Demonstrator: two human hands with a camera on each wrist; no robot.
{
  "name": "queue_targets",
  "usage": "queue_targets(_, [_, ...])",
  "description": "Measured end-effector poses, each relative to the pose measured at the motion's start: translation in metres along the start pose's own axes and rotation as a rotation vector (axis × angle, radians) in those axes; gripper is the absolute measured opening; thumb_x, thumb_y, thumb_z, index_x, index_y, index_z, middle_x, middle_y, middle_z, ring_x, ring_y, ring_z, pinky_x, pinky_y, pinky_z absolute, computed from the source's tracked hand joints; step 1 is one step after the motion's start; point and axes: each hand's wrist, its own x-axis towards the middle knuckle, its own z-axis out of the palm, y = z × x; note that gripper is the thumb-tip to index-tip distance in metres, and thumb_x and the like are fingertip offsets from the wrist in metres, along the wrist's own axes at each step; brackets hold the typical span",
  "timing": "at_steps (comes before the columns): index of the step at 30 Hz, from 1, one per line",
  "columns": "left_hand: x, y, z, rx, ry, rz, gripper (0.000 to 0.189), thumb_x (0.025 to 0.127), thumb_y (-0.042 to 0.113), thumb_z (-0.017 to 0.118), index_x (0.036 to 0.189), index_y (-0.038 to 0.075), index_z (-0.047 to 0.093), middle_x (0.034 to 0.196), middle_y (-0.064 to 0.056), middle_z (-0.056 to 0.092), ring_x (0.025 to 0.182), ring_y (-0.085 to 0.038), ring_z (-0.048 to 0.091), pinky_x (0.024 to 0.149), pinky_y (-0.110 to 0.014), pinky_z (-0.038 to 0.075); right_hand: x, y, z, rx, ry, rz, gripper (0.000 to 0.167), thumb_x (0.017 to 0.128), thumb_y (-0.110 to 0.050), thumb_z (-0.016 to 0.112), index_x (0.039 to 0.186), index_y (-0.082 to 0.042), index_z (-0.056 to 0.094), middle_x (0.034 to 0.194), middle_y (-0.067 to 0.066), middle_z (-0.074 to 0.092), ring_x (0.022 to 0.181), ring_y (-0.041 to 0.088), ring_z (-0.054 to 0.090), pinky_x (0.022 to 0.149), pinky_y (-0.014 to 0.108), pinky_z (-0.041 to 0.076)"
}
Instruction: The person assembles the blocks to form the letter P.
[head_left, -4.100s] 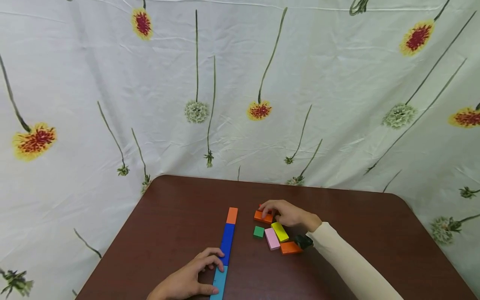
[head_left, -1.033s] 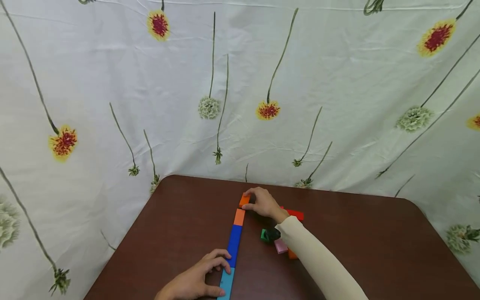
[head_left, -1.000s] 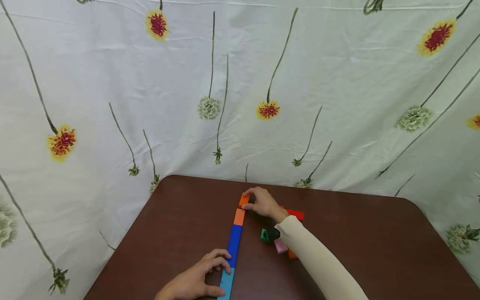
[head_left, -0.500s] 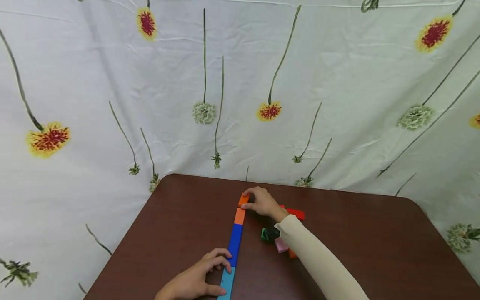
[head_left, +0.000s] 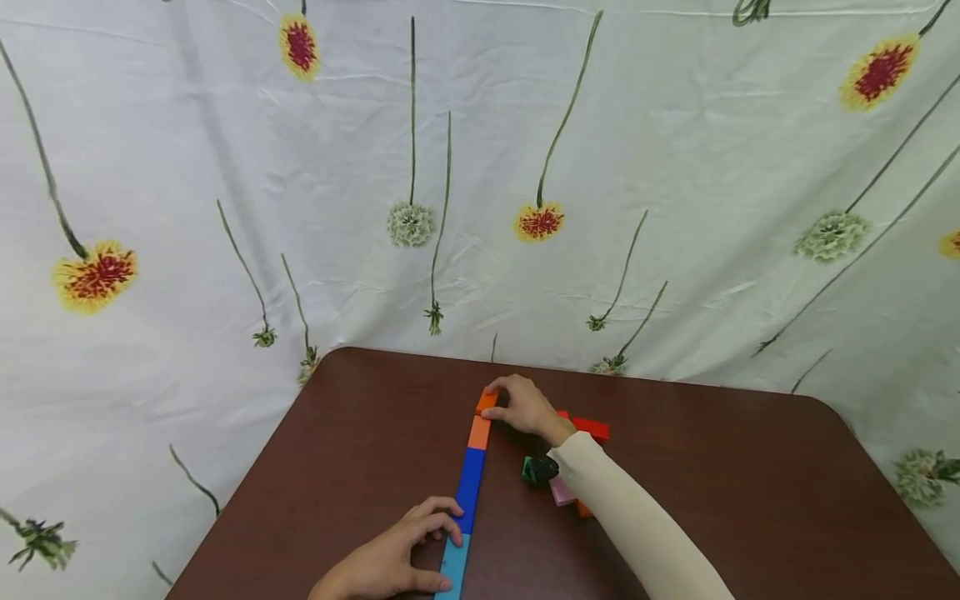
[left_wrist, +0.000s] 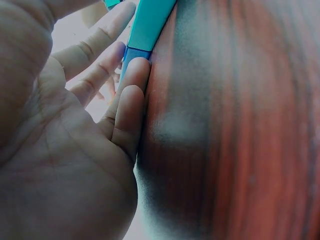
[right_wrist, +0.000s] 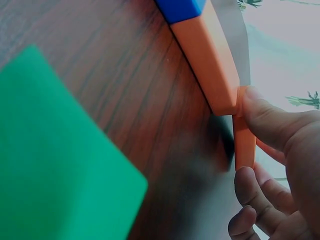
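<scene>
A straight row on the brown table [head_left: 337, 467] runs from a light-blue block [head_left: 454, 571] through a dark-blue block [head_left: 471, 479] to a salmon block [head_left: 479, 432]. At its far end my right hand [head_left: 525, 408] pinches an orange block [head_left: 487, 401] between thumb and fingers. The right wrist view has this orange block [right_wrist: 244, 142] end to end with the salmon block [right_wrist: 207, 65], near or touching. My left hand [head_left: 390, 554] rests against the row's left side, fingertips at the light-blue and dark-blue blocks, thumb on the light-blue one. Its fingers look fairly straight in the left wrist view.
Right of the row lie red blocks [head_left: 590, 429], a green block [head_left: 527, 468], a pink block [head_left: 561, 492] and another orange block [head_left: 584, 509], partly covered by the right sleeve [head_left: 630, 508]. A flower-patterned cloth [head_left: 480, 183] hangs behind the table.
Since the oldest frame, my right hand has brought the orange block from the loose blocks to the row's far end. Its small gap to the salmon block has narrowed. My left hand stays put.
</scene>
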Motion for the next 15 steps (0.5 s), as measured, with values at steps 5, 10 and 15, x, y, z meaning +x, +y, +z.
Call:
queue_targets(5, [-0.0015,-0.0026,-0.0007,-0.005,0.005,0.0,0.029,0.09,0.036,0.075,0.114,0.027,0.062,0.144,-0.001,0.04,0.122,-0.008,0.037,0.095,-0.023,0.04,0.0027,-0.001,0.0024,-0.011,-0.005,0.013,0.038,0.091,-0.029,0.076,0.121,-0.008,0.068,0.125,0.011,0.064,0.118,0.029,0.058,0.102,0.045,0.047])
queue_targets(10, [-0.0011,-0.0058,-0.0004,-0.011,0.001,0.009,0.029,0.09,0.036,0.075,0.115,0.027,0.062,0.144,-0.001,0.04,0.124,-0.009,0.038,0.098,-0.023,0.04,0.002,-0.0009,0.0033,-0.017,0.004,0.033,0.036,0.093,-0.026,0.074,0.123,-0.008,0.067,0.127,0.012,0.063,0.121,0.032,0.058,0.104,0.046,0.046])
queue_targets(15, [-0.0004,-0.0087,0.0007,-0.013,-0.001,0.008,0.028,0.09,0.036,0.075,0.114,0.028,0.062,0.144,0.0,0.041,0.124,-0.01,0.038,0.097,-0.024,0.04,-0.0001,-0.0009,0.0043,-0.028,-0.002,0.046,0.039,0.094,-0.026,0.072,0.128,-0.008,0.065,0.129,0.012,0.063,0.122,0.032,0.057,0.104,0.047,0.046])
